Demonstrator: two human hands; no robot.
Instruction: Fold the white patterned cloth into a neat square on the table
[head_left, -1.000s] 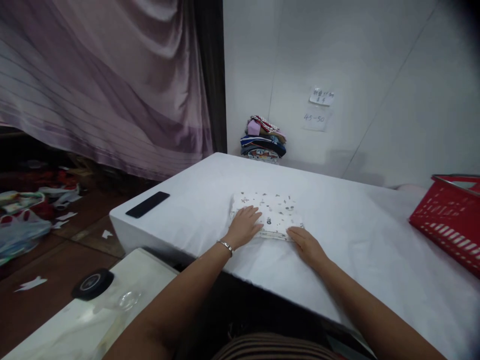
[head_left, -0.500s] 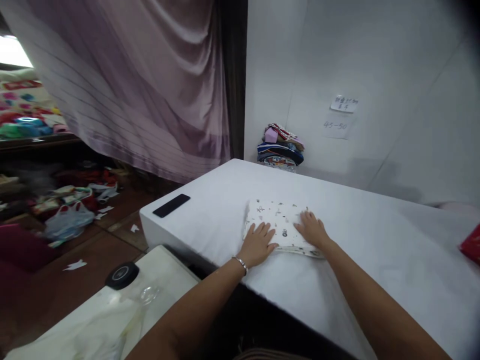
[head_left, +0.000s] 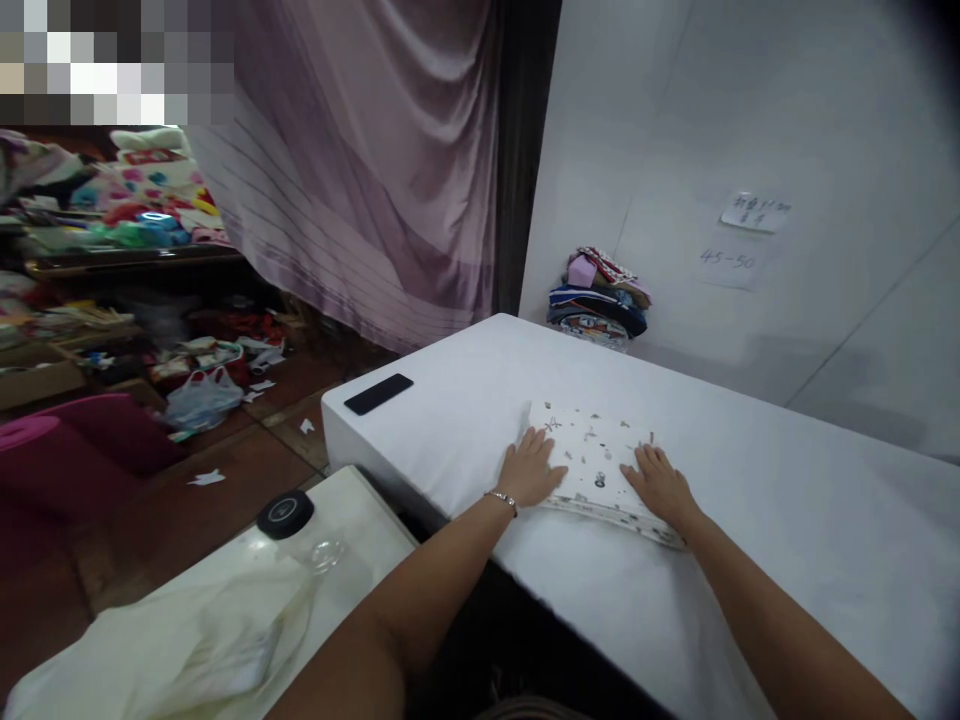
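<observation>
A folded white cloth (head_left: 592, 455) with small dark prints lies flat on the white-covered table (head_left: 480, 400). Its layered edges show along the near side. My left hand (head_left: 534, 468) rests on the cloth's left edge, fingers stretched out, with a bracelet at the wrist. On the right part of the cloth lies my right hand (head_left: 661, 485), palm down with the fingers spread. Neither hand grips the cloth; both press on it from above.
A black phone (head_left: 379, 394) lies at the table's left end. Folded clothes (head_left: 600, 300) are stacked by the wall. At lower left, a pale side table (head_left: 360, 510) bears a round black object (head_left: 286, 513) and clear plastic. A purple curtain (head_left: 375, 180) hangs behind.
The view has swung left, so everything sits further right in the picture. My left hand has shifted slightly toward the cloth's left edge; both hands stay flat on the cloth.
</observation>
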